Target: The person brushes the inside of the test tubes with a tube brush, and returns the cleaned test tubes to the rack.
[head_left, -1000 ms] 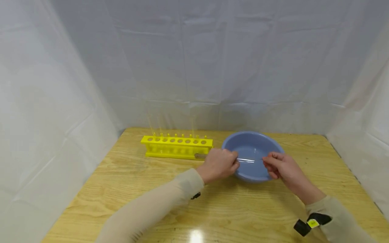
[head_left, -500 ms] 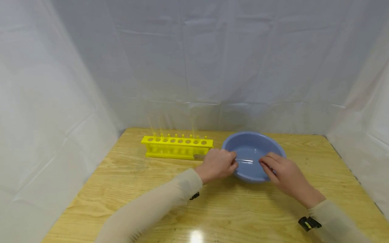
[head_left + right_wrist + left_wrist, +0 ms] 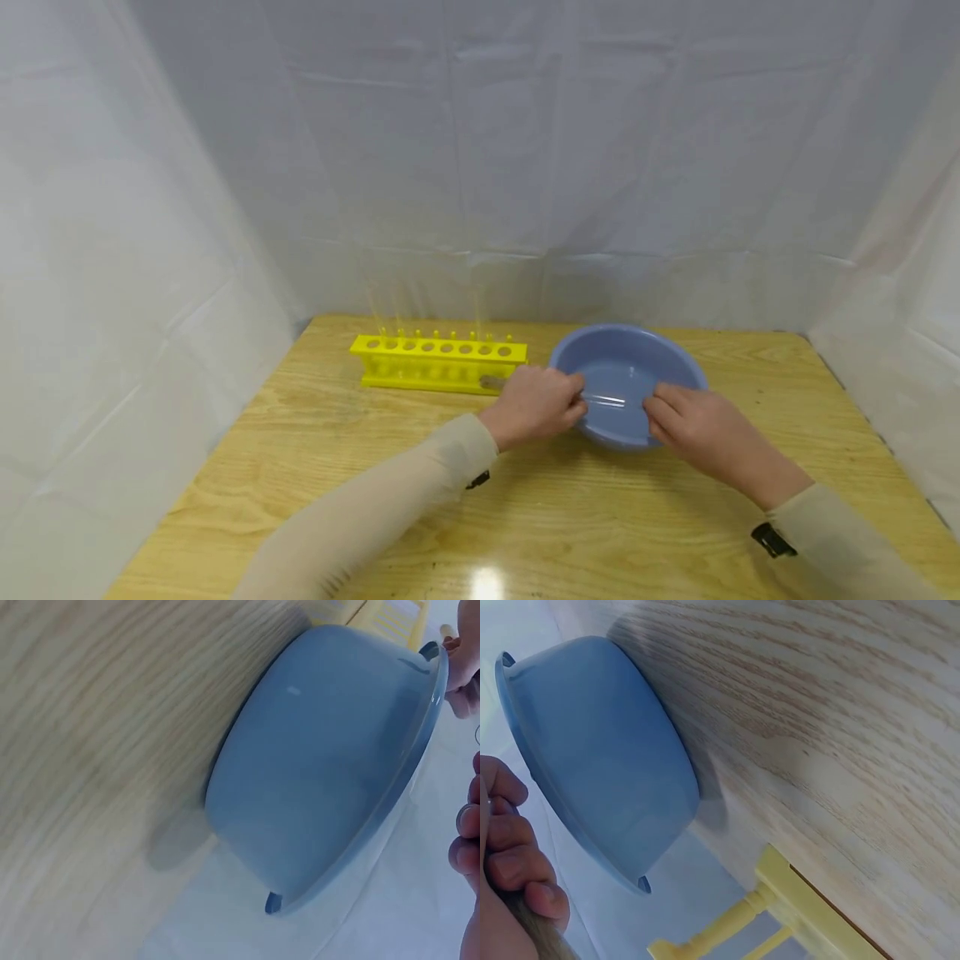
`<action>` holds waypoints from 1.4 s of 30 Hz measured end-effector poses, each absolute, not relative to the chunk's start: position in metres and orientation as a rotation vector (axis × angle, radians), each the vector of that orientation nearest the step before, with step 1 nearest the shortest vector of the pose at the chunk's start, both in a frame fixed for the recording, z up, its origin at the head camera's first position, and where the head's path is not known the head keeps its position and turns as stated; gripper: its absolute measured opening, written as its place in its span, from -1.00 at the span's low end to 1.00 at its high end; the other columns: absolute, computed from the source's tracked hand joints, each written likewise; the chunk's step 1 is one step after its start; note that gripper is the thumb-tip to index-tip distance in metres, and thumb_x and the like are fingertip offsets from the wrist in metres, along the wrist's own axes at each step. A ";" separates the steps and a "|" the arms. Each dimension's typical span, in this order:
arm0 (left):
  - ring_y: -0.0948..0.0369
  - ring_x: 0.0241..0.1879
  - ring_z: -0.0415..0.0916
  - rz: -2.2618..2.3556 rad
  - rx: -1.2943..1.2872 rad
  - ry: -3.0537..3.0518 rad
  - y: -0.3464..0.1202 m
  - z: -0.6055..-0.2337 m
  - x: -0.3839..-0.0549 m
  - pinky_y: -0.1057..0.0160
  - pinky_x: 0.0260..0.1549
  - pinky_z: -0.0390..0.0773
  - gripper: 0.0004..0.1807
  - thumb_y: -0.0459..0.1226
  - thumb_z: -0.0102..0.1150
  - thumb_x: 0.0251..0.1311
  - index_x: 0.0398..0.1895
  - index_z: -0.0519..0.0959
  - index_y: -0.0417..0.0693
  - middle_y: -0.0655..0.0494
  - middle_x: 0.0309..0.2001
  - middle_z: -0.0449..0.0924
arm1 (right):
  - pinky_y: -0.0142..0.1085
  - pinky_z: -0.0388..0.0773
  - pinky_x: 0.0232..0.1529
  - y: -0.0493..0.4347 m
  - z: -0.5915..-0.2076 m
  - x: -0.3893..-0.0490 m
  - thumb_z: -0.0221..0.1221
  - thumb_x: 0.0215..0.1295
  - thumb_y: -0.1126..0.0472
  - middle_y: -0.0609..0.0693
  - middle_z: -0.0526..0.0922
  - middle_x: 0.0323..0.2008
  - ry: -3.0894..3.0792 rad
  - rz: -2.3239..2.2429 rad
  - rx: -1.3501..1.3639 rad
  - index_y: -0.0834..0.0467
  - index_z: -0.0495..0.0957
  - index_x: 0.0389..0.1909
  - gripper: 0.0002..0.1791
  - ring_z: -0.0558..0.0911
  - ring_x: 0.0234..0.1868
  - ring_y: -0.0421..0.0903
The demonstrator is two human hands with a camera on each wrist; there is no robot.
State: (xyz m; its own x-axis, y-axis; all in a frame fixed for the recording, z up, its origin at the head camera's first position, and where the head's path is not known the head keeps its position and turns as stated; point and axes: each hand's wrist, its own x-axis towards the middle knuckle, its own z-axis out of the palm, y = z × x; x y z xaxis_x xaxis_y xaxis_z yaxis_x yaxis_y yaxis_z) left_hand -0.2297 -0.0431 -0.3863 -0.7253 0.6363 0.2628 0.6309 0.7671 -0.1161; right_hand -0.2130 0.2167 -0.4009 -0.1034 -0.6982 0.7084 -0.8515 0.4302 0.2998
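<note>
My left hand (image 3: 534, 404) grips a clear glass test tube (image 3: 603, 402), held almost level over the blue basin (image 3: 678, 357). Brownish bristles of a test tube brush (image 3: 492, 382) show at the tube's left end, past the hand. My right hand (image 3: 693, 425) has its fingers curled together in a pinch just right of the tube's mouth, at the brush's wire end, which the fingers mostly hide. A thin ring, the tube's mouth (image 3: 478, 735), shows at the edge of the right wrist view, beside the right fingers.
The yellow test tube rack (image 3: 438, 347) stands left of the basin, several clear tubes upright in it. Both are on a wooden table (image 3: 315, 433). White sheeting (image 3: 495, 167) hangs behind and at both sides.
My right hand has turned over from palm partly up to back up, its fingertips staying near the tube's mouth. The left hand and the tube have hardly moved.
</note>
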 end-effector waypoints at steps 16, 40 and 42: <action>0.32 -0.69 0.32 0.017 -1.042 -2.669 -0.050 -0.386 -0.233 0.32 -0.74 0.26 -0.72 -0.02 0.05 0.38 -0.50 0.39 0.15 0.29 -0.65 0.35 | -0.33 0.50 -0.60 0.225 -0.395 -0.210 -0.17 0.54 0.16 0.02 0.57 -0.40 -1.917 0.232 1.336 0.25 0.57 -0.31 -0.61 0.50 -0.53 -0.20; 0.33 -0.66 0.36 0.053 -0.975 -2.701 -0.074 -0.390 -0.237 0.33 -0.72 0.30 -0.73 0.03 0.17 0.31 -0.44 0.41 0.15 0.29 -0.62 0.40 | -0.47 0.30 -0.47 0.282 -0.379 -0.191 0.18 0.30 0.49 -0.30 0.50 -0.40 -2.418 0.628 1.138 0.07 0.59 -0.25 -0.77 0.31 -0.47 -0.48; 0.33 -0.66 0.36 0.047 -0.979 -2.700 -0.075 -0.391 -0.237 0.33 -0.71 0.30 -0.73 0.03 0.17 0.31 -0.44 0.42 0.16 0.30 -0.62 0.41 | -0.46 0.28 -0.47 0.285 -0.378 -0.190 0.15 0.34 0.48 -0.34 0.46 -0.42 -2.442 0.656 1.124 0.04 0.58 -0.25 -0.76 0.29 -0.49 -0.48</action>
